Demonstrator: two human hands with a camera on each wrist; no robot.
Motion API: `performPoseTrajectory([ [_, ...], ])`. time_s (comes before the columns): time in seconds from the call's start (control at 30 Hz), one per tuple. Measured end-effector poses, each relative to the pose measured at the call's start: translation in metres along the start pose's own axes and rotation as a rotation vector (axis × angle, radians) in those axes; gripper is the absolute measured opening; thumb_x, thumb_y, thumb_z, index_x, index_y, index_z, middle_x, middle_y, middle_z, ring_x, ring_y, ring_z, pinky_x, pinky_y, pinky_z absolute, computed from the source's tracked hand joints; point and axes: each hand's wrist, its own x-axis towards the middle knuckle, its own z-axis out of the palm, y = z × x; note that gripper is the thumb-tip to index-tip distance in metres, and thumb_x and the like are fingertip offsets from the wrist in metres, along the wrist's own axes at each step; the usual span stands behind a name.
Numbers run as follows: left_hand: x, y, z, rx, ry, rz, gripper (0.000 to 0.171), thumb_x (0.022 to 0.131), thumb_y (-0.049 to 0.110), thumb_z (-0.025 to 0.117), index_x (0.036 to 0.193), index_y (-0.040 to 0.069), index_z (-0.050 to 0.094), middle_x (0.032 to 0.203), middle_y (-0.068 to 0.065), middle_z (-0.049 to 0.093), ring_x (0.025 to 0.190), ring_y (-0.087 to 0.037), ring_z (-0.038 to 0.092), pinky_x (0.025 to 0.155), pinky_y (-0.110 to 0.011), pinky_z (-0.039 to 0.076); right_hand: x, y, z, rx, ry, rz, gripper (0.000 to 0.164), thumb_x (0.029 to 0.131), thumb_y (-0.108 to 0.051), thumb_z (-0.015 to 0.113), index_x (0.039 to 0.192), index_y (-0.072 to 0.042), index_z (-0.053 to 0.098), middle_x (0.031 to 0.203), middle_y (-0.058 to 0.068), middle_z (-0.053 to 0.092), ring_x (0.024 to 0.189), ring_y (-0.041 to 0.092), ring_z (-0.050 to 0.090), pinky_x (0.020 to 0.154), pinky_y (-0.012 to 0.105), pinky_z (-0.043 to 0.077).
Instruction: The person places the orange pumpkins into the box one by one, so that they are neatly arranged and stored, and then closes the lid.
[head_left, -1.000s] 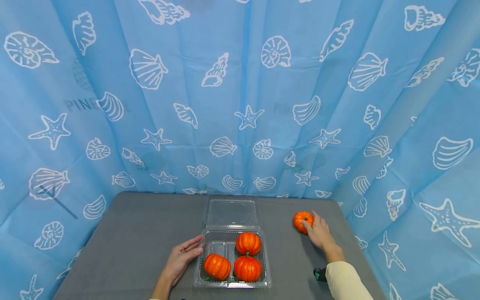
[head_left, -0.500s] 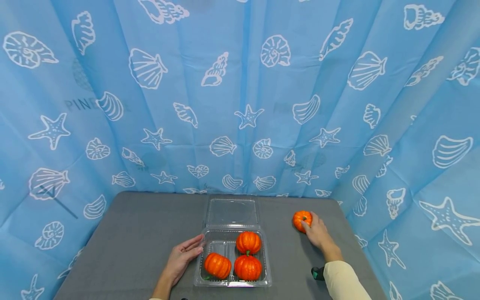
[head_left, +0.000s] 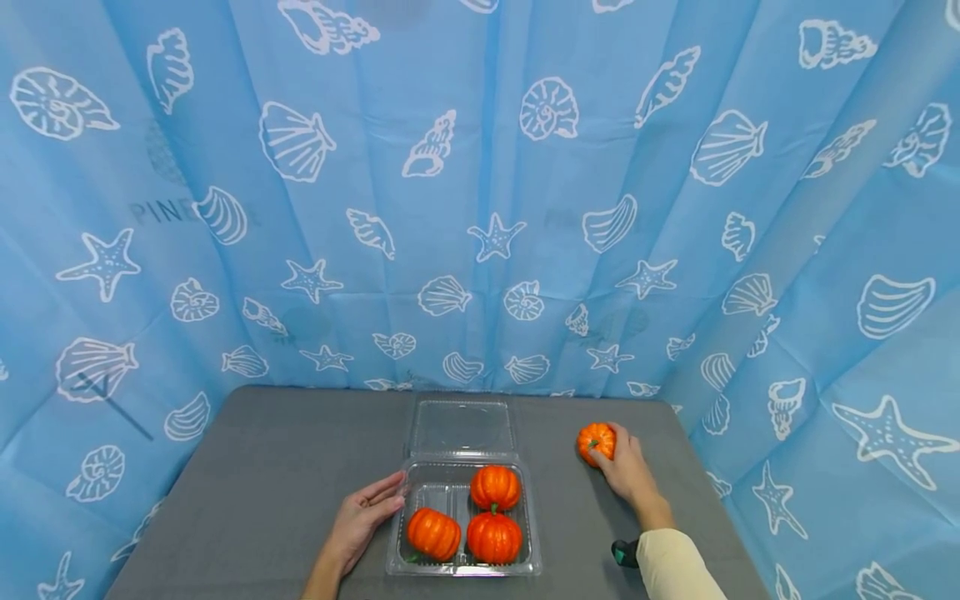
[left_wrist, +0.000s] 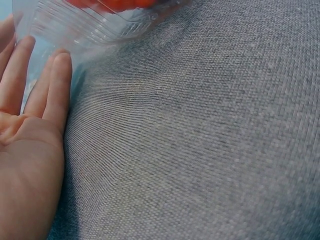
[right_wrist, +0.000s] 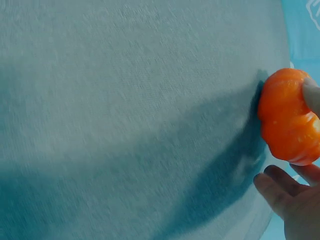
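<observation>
In the head view my right hand (head_left: 628,471) holds a small orange pumpkin (head_left: 596,440) at the table's back right, thumb on its top and fingers along its far side. The right wrist view shows this pumpkin (right_wrist: 282,117) beside its shadow, thumb on one side, some fingertips apart from it. A clear plastic clamshell container (head_left: 431,493) stands in front with its lid folded back. My left hand (head_left: 358,518) touches its left wall, fingers nearly straight in the left wrist view. Inside lie an orange pumpkin (head_left: 434,534) at front left and two redder pumpkins (head_left: 495,537) on the right.
The raised clear lid (head_left: 461,427) lies toward the back of the grey cloth-covered table (head_left: 285,467). Blue curtains (head_left: 495,167) with white shells close off the back and sides. A dark device (head_left: 624,553) sits at my right wrist.
My right hand and the pumpkin in it have shifted slightly left. My left hand stays at the container, and the pumpkins inside have not moved.
</observation>
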Motion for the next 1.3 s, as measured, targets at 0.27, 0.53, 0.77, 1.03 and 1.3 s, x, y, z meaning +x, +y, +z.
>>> performPoseTrajectory([
  [0.27,-0.001,0.000,0.000,-0.001,0.003,0.011,0.061,0.089,0.004,0.074,0.145,-0.007,0.051,0.150,-0.024,0.052,0.114,-0.003,0.068,0.093,-0.018,0.056,-0.002,-0.008,0.011,0.070,0.052,-0.046,0.069,0.101,-0.029,0.063,0.156,-0.005,0.028,0.142,0.033,0.034,0.124,0.052,0.051,0.104,0.067,0.044],
  [0.53,-0.002,-0.001,0.000,0.006,-0.002,0.023,0.059,0.090,0.003,0.073,0.144,-0.008,0.051,0.150,-0.024,0.052,0.116,-0.004,0.067,0.094,-0.018,0.055,-0.006,-0.022,0.012,0.126,0.080,-0.062,0.073,0.102,-0.040,0.060,0.159,-0.008,0.027,0.147,0.029,0.036,0.129,0.047,0.048,0.109,0.066,0.042],
  [0.77,-0.002,-0.001,0.000,0.009,0.003,0.026,0.060,0.090,0.004,0.074,0.144,-0.007,0.052,0.149,-0.024,0.053,0.115,-0.002,0.067,0.094,-0.018,0.055,-0.007,-0.036,0.006,0.242,0.114,-0.088,0.075,0.102,-0.039,0.062,0.158,-0.004,0.026,0.155,0.027,0.036,0.138,0.044,0.043,0.116,0.063,0.037],
  [1.03,-0.002,-0.001,-0.001,0.000,-0.009,0.042,0.059,0.089,0.005,0.074,0.143,-0.006,0.054,0.150,-0.023,0.053,0.115,-0.002,0.067,0.094,-0.018,0.055,-0.008,-0.054,-0.003,0.266,0.192,-0.154,0.061,0.102,-0.037,0.063,0.151,-0.008,0.042,0.147,0.022,0.048,0.124,0.037,0.055,0.099,0.051,0.050],
  [1.3,-0.003,-0.002,-0.001,0.009,-0.004,0.046,0.059,0.088,0.005,0.076,0.141,-0.007,0.055,0.148,-0.022,0.055,0.115,0.000,0.066,0.095,-0.018,0.055,-0.018,-0.078,-0.010,0.271,0.230,-0.223,0.054,0.101,-0.031,0.066,0.148,-0.012,0.050,0.143,0.020,0.054,0.115,0.034,0.060,0.093,0.045,0.055],
])
